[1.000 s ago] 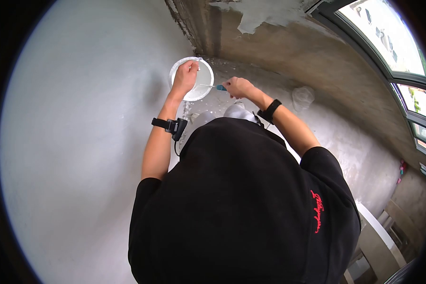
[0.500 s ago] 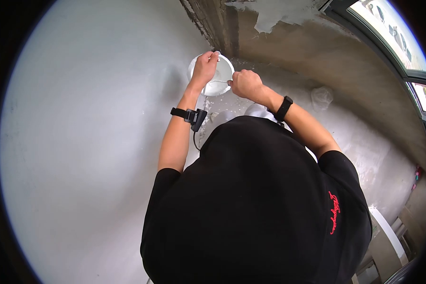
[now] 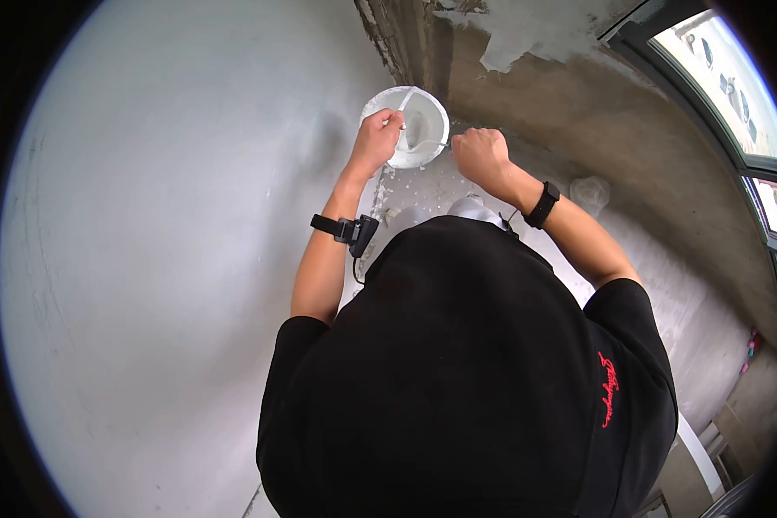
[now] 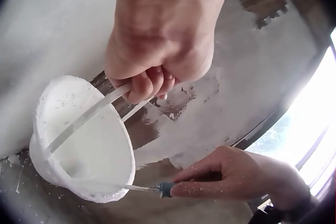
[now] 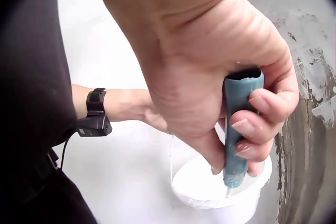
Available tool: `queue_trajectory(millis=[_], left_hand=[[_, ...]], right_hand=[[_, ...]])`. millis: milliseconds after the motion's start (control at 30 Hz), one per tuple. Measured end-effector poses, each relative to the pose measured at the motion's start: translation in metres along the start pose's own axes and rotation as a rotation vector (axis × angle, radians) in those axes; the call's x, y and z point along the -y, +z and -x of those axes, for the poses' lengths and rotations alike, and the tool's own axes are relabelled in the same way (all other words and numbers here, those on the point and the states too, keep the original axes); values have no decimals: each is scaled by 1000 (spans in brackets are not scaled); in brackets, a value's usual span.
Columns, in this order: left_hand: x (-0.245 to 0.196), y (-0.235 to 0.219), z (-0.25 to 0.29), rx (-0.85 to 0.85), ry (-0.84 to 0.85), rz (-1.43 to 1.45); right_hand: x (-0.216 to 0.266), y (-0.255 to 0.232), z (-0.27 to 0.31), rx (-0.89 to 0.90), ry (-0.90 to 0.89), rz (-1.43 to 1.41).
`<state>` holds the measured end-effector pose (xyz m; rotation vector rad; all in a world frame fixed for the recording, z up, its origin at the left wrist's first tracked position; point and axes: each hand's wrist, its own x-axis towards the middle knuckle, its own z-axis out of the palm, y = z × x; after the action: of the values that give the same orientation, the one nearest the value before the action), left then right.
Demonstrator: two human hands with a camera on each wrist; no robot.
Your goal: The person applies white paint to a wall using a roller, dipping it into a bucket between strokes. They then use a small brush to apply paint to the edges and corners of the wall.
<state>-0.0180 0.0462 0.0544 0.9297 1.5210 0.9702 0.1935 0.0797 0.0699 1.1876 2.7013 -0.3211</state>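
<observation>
My left hand (image 3: 377, 142) grips the strap handle (image 4: 79, 127) of a white bucket (image 4: 44, 163), fingers curled round it. The bucket tilts in the left wrist view, and wet white material coats its inside and rim. My right hand (image 3: 483, 157), just right of the rim, holds a tool by its teal handle (image 5: 242, 129), fingers and thumb wrapped round it. From that handle a thin metal shank (image 4: 142, 188) reaches over the rim into the bucket. The tool's far end is coated white and partly hidden inside.
A smooth pale wall (image 3: 164, 259) runs along the left. Ahead, a rough, partly coated wall (image 3: 527, 95) meets it in a corner, with a window (image 3: 734, 86) at right. A clear plastic bag (image 3: 590, 195) lies on the spattered floor.
In the head view, bucket and both hands have shifted right. My left hand now sits nearer the bucket's left side, showing more strap. My right hand has turned, hiding the teal handle.
</observation>
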Motion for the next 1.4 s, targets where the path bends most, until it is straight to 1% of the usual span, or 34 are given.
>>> queue_trajectory(millis=[67, 133, 167, 200, 233, 267, 333, 367, 433, 500, 567, 600, 633, 667, 700, 767, 833, 867, 933, 967, 1033, 1067, 1100, 1133, 1167, 1200, 1233, 1267, 1300, 1367, 1400], left_hand=[[-5, 5, 4, -11, -1, 66], [-12, 5, 7, -45, -78, 239], [-12, 5, 8, -42, -69, 240], [-10, 6, 8, -33, -113, 279], [-9, 7, 9, -23, -159, 317], [-10, 8, 8, -32, -189, 354], [-10, 7, 8, -36, -180, 379], [-8, 6, 8, -50, -169, 409], [-6, 4, 7, -63, -140, 369], [-7, 5, 8, -72, -107, 327], [-6, 7, 7, -121, -20, 295], [-3, 8, 5, -111, -20, 296], [-2, 8, 4, -117, 34, 246], [2, 7, 3, -124, 86, 198], [5, 7, 2, -120, 83, 200], [9, 5, 0, -113, 174, 149], [15, 3, -3, -121, 210, 125], [15, 1, -3, -133, 245, 98], [11, 2, 0, -150, 264, 83], [9, 3, 0, -153, 274, 83], [7, 0, 1, -159, 289, 46], [8, -1, 0, -120, 245, 53], [4, 0, 2, -76, 198, 62], [-2, 1, 5, -52, 88, 140], [-4, 1, 6, -57, 85, 136], [-8, 1, 7, -39, 20, 212], [-10, 0, 6, -18, -42, 290], [-11, 0, 6, -17, -43, 287], [-11, 0, 6, -14, -47, 301], [-11, 0, 7, -12, -50, 318], [-12, 0, 7, -17, -60, 302]], right_hand=[[-2, -4, 2, 7, 1, 2], [-3, -3, 2, 4, -1, 10], [-7, 0, 0, -57, 0, 15], [-12, 3, -3, -118, 4, 16], [-17, 5, -5, -121, 12, 14], [-25, 6, -6, -181, 3, 19], [-33, 5, -1, -271, -34, 29], [-33, 6, 3, -269, -32, 27], [-31, 10, 9, -396, -100, 122], [-33, 11, 15, -411, -118, 132], [-34, 11, 18, -421, -124, 145], [-33, 6, 19, -285, -65, 89], [-31, 3, 20, -148, -7, 30], [-29, 4, 21, -144, -1, 30], [-27, 6, 20, -112, -9, 10], [-26, 10, 20, -82, -21, -13], [-28, 14, 22, -25, 42, -135], [-33, 11, 25, -32, 36, -136], [-40, 4, 24, 59, 25, -353], [-46, 3, 22, 49, 5, -366], [-57, 3, 16, 257, 49, -566], [-62, 5, 10, 394, 91, -633], [-63, 4, 9, 396, 85, -640], [-64, 2, 7, 543, 204, -853], [-65, 2, 6, 694, 328, -1063], [-68, 8, 5, 696, 325, -1067], [-70, 18, 4, 766, 344, -1221], [-74, 27, 3, 835, 365, -1375], [-68, 25, 4, 834, 365, -1379], [-49, 15, 9, 483, 345, -1068], [-46, 17, 14, 215, 189, -837]])
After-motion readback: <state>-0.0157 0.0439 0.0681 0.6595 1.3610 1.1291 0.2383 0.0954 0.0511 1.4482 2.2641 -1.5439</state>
